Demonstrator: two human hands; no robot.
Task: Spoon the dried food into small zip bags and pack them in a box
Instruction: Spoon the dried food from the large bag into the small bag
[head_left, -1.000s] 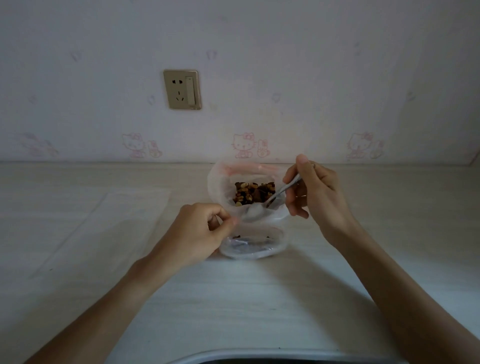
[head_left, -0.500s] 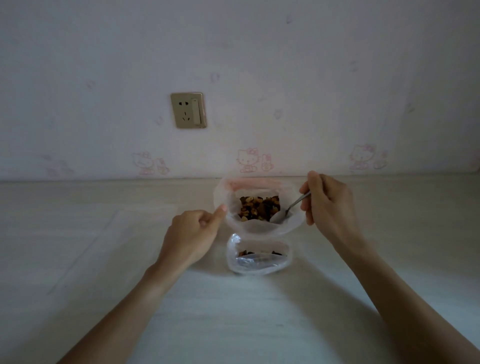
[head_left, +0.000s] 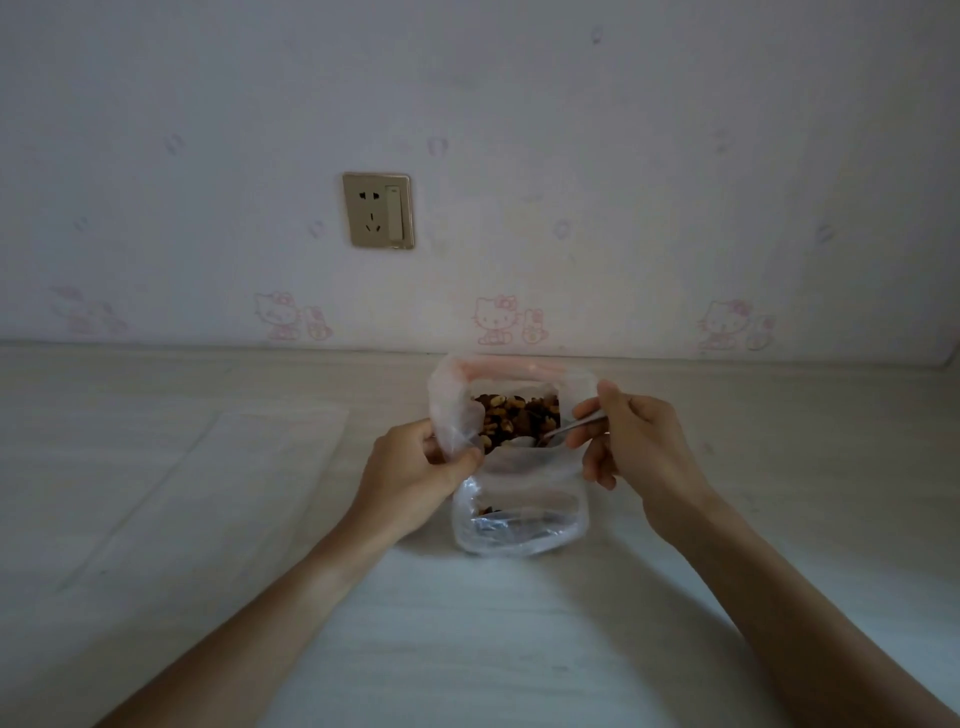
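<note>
Here, crinkly clear bag (head_left: 457, 410) pinched, thin metal spoon (head_left: 569, 428) gripped

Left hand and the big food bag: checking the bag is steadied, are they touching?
Touching. The head view shows the left hand pinching the big food bag at its left rim.

the left hand (head_left: 415, 478) pinches the rim of a translucent plastic bag (head_left: 457, 410) of brown dried food (head_left: 519, 415). the right hand (head_left: 631, 441) holds a metal spoon (head_left: 563, 431) inside it.
</note>
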